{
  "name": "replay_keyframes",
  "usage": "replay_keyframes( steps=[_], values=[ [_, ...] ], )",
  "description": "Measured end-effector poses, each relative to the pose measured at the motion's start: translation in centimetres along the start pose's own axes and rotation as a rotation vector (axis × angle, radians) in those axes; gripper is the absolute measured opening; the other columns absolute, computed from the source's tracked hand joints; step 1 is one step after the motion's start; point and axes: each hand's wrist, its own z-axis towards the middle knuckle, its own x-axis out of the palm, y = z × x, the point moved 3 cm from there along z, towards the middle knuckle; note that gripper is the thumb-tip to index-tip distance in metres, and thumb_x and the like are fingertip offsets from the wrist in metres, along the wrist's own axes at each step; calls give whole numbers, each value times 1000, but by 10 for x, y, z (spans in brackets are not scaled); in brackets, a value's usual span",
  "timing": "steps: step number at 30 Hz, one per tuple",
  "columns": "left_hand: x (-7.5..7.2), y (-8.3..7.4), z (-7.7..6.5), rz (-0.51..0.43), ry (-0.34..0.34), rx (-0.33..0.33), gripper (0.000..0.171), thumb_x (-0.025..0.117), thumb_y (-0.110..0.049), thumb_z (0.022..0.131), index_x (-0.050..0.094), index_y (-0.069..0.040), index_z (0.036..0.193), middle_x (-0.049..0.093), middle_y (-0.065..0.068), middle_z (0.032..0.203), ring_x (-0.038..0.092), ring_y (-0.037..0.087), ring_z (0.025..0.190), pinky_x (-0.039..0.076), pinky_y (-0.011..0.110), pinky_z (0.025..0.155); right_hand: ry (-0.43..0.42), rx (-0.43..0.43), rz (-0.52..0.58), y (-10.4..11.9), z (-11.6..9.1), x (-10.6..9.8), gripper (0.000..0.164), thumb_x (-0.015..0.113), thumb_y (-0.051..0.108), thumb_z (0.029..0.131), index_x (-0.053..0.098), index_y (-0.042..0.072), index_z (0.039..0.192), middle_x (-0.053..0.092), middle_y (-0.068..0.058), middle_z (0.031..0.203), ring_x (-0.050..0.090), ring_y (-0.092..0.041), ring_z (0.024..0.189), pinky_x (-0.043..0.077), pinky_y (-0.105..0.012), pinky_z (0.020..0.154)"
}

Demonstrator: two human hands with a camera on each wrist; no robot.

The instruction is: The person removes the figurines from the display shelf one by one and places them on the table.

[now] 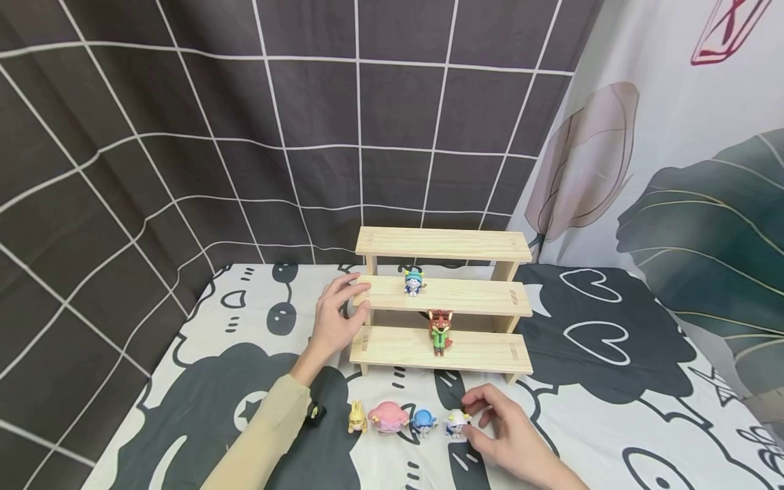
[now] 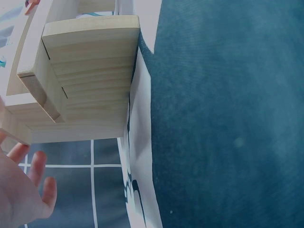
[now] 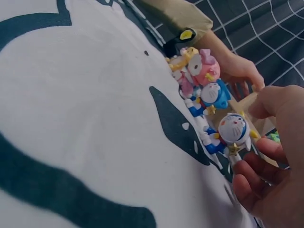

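My left hand holds the left end of the middle board of a three-tier wooden display shelf, thumb near its front edge. My right hand is beside a small white-hooded figurine with yellow horns, thumb and fingers spread around it; no firm grip shows in the right wrist view. To its left on the cloth are a blue-hooded figurine, a pink round figurine and a yellow rabbit-eared figurine. A teal-hatted figurine stands on the middle board, a fox figurine on the lowest.
A patterned black-and-white cloth covers the surface. Behind the shelf hangs a dark curtain with white grid lines. A pale curtain with leaf prints hangs at the right.
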Motion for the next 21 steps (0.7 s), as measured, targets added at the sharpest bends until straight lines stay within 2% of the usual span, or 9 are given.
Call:
replay_keyframes(
  steps=[5, 10, 15, 21],
  values=[
    [0, 1, 0, 4, -1, 0, 31, 70, -9, 82, 74, -2, 111, 61, 18, 131, 54, 39, 118, 40, 59, 96, -58, 38, -22, 3, 4, -6, 32, 74, -9, 77, 62, 4, 103, 62, -4, 96, 63, -17, 83, 52, -28, 65],
    [0, 2, 0, 2, -2, 4, 30, 69, -8, 82, 74, -1, 111, 61, 18, 130, 54, 39, 118, 39, 59, 97, -117, 5, -71, 6, 12, -13, 30, 70, -13, 75, 63, 3, 99, 64, -5, 93, 64, -18, 81, 52, -26, 64],
    [0, 1, 1, 1, -7, 11, 30, 70, -9, 82, 74, -1, 111, 62, 17, 130, 54, 39, 118, 39, 59, 96, -129, -17, -72, 11, 24, -20, 31, 70, -16, 76, 63, 2, 100, 65, -7, 93, 64, -11, 81, 52, -24, 64],
    [0, 0, 0, -4, -13, 16, 30, 70, -9, 82, 75, -1, 110, 62, 18, 129, 54, 40, 117, 40, 59, 95, -135, -48, -77, 17, 43, -29, 31, 71, -15, 77, 63, 2, 101, 64, -6, 93, 62, -11, 80, 52, -24, 63]
  ],
)
